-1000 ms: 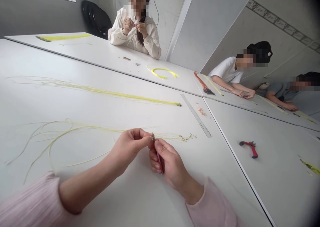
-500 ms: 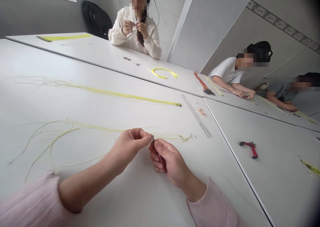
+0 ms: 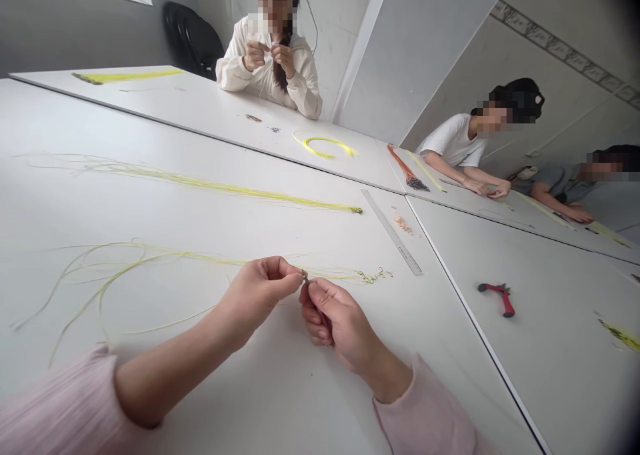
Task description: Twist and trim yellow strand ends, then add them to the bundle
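Note:
My left hand (image 3: pixel 267 288) is closed in a pinch, thumb against forefinger, on something too small to make out. Meeting its fingertips is the metal tip of small pliers (image 3: pixel 307 281). My right hand (image 3: pixel 334 315) is wrapped round the pliers, and a bit of dark red handle shows between palm and fingers. Just behind both hands lie loose yellow lines (image 3: pixel 185 256), with several fish hooks (image 3: pixel 371 276) at their right end. A tighter bundle of yellow lines (image 3: pixel 240 191) stretches across the table farther back.
A clear ruler (image 3: pixel 393 233) lies right of the bundle, beside a small heap of orange-pink bits (image 3: pixel 403 225). Another pair of red-handled pliers (image 3: pixel 500 297) rests on the right-hand table. Three people sit across the tables, near yellow lines (image 3: pixel 327 147) and an orange bundle (image 3: pixel 406 168).

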{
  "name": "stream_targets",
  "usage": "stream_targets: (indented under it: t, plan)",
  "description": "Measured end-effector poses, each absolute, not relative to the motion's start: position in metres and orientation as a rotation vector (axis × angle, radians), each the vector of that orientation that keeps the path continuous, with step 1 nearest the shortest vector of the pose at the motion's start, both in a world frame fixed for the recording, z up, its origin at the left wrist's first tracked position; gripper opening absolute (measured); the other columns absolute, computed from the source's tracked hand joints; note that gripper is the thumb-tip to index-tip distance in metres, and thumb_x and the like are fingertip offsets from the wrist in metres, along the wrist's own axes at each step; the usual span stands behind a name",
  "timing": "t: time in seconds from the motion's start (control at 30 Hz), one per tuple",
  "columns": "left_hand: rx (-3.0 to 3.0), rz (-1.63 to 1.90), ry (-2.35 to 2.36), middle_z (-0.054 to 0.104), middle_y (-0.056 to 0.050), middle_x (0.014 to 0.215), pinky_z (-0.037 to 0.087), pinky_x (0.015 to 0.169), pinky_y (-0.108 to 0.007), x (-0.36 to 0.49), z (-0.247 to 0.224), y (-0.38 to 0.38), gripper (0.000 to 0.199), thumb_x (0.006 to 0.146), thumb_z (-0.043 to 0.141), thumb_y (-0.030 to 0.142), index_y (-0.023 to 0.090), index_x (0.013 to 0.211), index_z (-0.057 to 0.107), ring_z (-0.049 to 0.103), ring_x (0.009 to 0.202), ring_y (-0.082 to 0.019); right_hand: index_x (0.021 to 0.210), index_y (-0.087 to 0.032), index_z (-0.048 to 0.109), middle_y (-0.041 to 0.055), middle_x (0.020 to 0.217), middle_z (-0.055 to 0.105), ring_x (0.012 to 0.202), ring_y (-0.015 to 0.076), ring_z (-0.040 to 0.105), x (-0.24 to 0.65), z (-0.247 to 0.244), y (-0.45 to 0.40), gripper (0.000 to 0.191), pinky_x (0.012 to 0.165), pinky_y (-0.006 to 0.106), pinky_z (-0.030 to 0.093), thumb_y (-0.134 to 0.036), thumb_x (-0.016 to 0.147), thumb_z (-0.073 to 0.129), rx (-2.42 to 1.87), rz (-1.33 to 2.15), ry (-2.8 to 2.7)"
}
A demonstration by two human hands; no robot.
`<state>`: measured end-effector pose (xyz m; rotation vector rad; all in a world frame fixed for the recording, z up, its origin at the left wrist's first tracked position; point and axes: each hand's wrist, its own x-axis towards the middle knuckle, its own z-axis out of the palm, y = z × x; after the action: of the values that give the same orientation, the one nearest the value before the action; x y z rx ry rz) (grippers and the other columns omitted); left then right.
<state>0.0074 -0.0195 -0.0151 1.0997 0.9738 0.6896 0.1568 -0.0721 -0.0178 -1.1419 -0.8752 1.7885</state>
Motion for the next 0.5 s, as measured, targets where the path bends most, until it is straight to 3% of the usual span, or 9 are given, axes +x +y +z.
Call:
stream_targets:
  t: [0.5]
  plan:
    - [1.11,0.682,0.985,0.064,-0.001,0.079,0.039,0.079,-0.035,0.0065,-0.015,-0.0201,0.021,0.075,0.063,0.036,0.02,0.066,0.053,0.057,0.08,-0.018,0.078,-0.018,0.049,-0.0055,0.059,0.034,0.044,0.0043,0.025,0.1594,-0.0176,-0.0717,0.026,0.043,0.02,0.016,-0.041,0.089,0.048,-1.157,1.792,-0.904]
